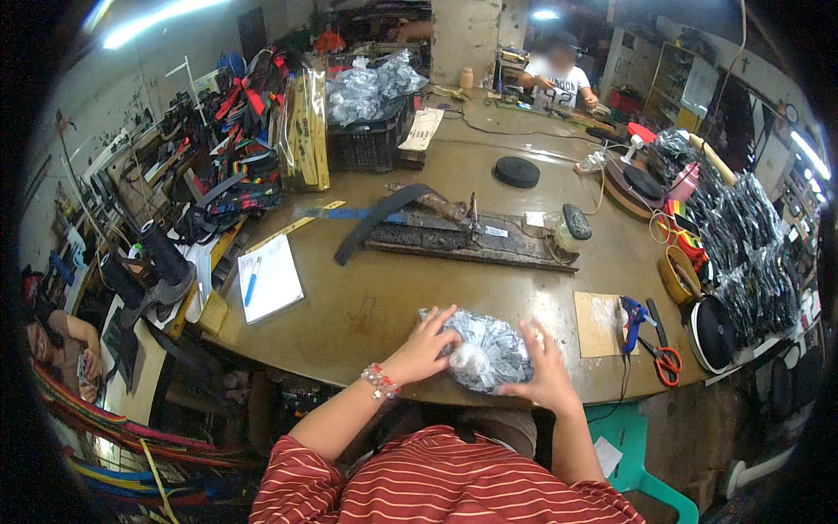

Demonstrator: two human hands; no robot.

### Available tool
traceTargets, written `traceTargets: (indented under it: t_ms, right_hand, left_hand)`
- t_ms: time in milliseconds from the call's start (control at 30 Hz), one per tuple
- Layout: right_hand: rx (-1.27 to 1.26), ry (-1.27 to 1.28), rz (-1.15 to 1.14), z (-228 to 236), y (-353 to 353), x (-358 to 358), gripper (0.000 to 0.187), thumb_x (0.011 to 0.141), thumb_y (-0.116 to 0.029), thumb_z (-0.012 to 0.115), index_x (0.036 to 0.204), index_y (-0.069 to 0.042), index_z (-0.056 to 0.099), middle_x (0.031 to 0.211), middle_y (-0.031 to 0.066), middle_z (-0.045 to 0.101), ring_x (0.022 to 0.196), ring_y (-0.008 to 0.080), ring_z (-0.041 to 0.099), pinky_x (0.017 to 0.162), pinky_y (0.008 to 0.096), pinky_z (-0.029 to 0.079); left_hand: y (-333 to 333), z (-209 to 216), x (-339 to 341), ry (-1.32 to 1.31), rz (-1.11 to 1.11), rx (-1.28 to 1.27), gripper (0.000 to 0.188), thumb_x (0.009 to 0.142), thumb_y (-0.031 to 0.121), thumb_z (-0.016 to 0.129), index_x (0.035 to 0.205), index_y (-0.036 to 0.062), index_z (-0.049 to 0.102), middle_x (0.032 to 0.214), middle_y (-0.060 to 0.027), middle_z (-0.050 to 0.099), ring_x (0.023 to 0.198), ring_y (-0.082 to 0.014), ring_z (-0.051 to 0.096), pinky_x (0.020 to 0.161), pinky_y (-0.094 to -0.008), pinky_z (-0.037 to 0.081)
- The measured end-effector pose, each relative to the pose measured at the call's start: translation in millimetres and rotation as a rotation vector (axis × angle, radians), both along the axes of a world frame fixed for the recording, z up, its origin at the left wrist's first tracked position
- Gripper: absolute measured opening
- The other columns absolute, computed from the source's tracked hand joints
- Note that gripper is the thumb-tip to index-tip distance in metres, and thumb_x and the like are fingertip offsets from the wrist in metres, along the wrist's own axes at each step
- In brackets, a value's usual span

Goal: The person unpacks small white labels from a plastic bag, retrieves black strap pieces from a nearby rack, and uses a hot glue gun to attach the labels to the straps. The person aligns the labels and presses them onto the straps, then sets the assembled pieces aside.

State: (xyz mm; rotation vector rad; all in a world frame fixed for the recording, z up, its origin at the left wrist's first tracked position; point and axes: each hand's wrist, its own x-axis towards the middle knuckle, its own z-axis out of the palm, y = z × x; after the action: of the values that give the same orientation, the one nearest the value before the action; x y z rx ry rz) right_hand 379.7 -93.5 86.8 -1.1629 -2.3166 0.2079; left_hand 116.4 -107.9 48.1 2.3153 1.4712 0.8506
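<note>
A clear plastic bag (493, 345) packed with small grey-and-dark pieces sits at the near edge of the table, its gathered end bunched toward me. My left hand (425, 348) rests on the bag's left side, fingers stretched out over it. Against the right side lies my right hand (543, 371), thumb low by the bag and the other fingers spread upward. Neither hand is closed round the bag. What exactly is packed inside is too small to make out.
Right of the bag are a board (599, 324), a blue glue gun (630, 323) and orange-handled scissors (668, 365). A notepad with a pen (269, 278) lies left. Beyond stand a long metal bar fixture (471, 237), a black webbing roll (517, 172) and a black crate (358, 144). A person (559, 79) sits at the far end.
</note>
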Motion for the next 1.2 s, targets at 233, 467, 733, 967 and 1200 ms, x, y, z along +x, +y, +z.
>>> traceTargets:
  t_ms: [233,467,733,967,1200]
  right_hand:
    - [-0.586,1.083,0.164,-65.8,17.0,20.3,0.088,0.076,-0.041,0.075,0.145,-0.012,0.029,0.142,0.0180,0.034,0.123,0.0331,0.044,0.101,0.0452,0.038]
    - [-0.483,0.933,-0.141,-99.9,34.4,25.0,0.040,0.093,-0.017,0.059,0.127,-0.001,0.048,0.102,0.0098,0.061,0.090,0.0139,0.058,0.078,0.0257,0.047]
    - [-0.510,0.950,-0.165,-87.6,30.4,19.9,0.033,0.093,-0.012,0.058,0.123,0.000,0.052,0.095,0.0085,0.062,0.086,0.0126,0.058,0.080,0.0269,0.048]
    - [-0.458,0.768,0.012,-89.5,35.1,25.2,0.030,0.098,-0.019,0.048,0.118,0.002,0.054,0.095,0.0090,0.062,0.085,0.0121,0.057,0.078,0.0269,0.049]
    - [-0.466,0.934,-0.154,-88.3,28.7,17.8,0.030,0.097,-0.019,0.051,0.119,0.002,0.054,0.092,0.0078,0.063,0.084,0.0126,0.058,0.078,0.0263,0.048]
  left_hand:
    - [19.5,20.9,-29.4,-0.298,-0.203,-0.044,0.037,0.074,0.019,0.074,0.106,0.0069,0.059,0.101,-0.0107,0.059,0.096,-0.0293,0.057,0.087,-0.0389,0.045]
    - [162.9,179.0,-132.6,-0.154,0.355,0.748,0.033,0.077,0.025,0.070,0.100,0.0033,0.062,0.085,-0.0117,0.055,0.083,-0.0287,0.056,0.074,-0.0373,0.045]
    - [172.8,263.8,-72.6,-0.799,0.093,0.451,0.036,0.093,0.023,0.058,0.123,0.0029,0.054,0.113,-0.0083,0.062,0.103,-0.0164,0.057,0.096,-0.0320,0.041]
    - [-4.3,273.1,96.0,-0.432,-1.176,0.117,0.042,0.095,0.026,0.047,0.116,-0.0095,0.051,0.096,-0.0222,0.061,0.085,-0.0353,0.062,0.081,-0.0429,0.051]
    - [-33.4,296.0,101.9,-0.827,-1.527,-0.438,0.037,0.098,0.027,0.037,0.090,-0.0047,0.053,0.074,-0.0140,0.059,0.068,-0.0190,0.052,0.073,-0.0340,0.047]
